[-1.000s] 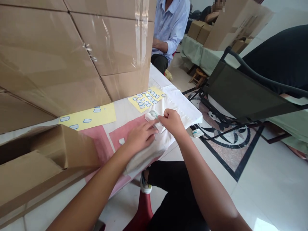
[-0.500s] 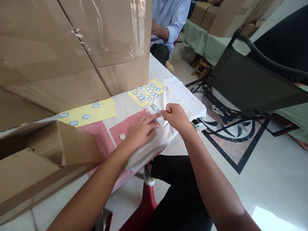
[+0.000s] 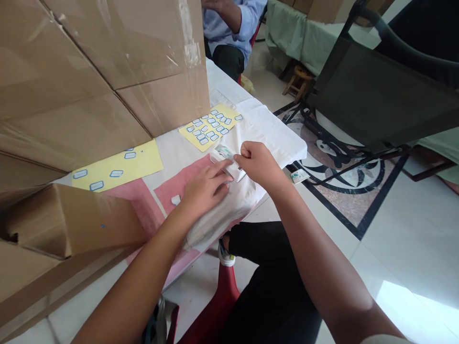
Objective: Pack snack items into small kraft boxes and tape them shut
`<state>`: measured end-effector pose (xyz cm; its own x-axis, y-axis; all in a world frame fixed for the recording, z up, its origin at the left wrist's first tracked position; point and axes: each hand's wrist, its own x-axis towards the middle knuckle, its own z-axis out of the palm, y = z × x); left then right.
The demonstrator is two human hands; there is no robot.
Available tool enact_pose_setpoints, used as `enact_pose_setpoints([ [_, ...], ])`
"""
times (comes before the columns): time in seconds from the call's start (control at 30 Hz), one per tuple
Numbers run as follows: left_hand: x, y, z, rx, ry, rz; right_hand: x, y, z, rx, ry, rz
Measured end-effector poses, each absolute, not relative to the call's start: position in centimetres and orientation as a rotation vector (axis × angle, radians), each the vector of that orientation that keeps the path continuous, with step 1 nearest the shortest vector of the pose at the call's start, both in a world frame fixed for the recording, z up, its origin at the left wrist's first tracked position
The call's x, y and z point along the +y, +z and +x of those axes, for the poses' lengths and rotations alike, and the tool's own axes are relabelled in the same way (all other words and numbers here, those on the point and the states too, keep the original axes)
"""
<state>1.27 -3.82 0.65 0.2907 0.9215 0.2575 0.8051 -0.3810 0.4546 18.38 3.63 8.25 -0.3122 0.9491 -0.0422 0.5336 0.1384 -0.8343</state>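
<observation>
My left hand [image 3: 204,188] is spread, fingertips on a small white item [image 3: 223,152] at the frame's centre; my right hand [image 3: 258,161] is curled beside it, whether pinching I can't tell. Below is the cloth-covered bench [image 3: 281,136]; cartons [image 3: 143,57] fill the upper left.

Small workroom, given stacked cartons [image 3: 93,81]

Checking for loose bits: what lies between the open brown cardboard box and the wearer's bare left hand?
Head view: a small white scrap on the pink-and-white tablecloth.
</observation>
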Motion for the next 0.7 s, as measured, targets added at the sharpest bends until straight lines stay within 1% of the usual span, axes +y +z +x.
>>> enact_pose_setpoints([
  [0.2,-3.82,0.8,1.34,1.586,0.706,2.315,3.64,8.06,18.59,-1.933,1.008,-1.442],
  [0.7,-3.87,0.96,1.41,1.575,0.693,2.312,3.59,7.34,19.23,-1.836,1.068,-1.511],
])
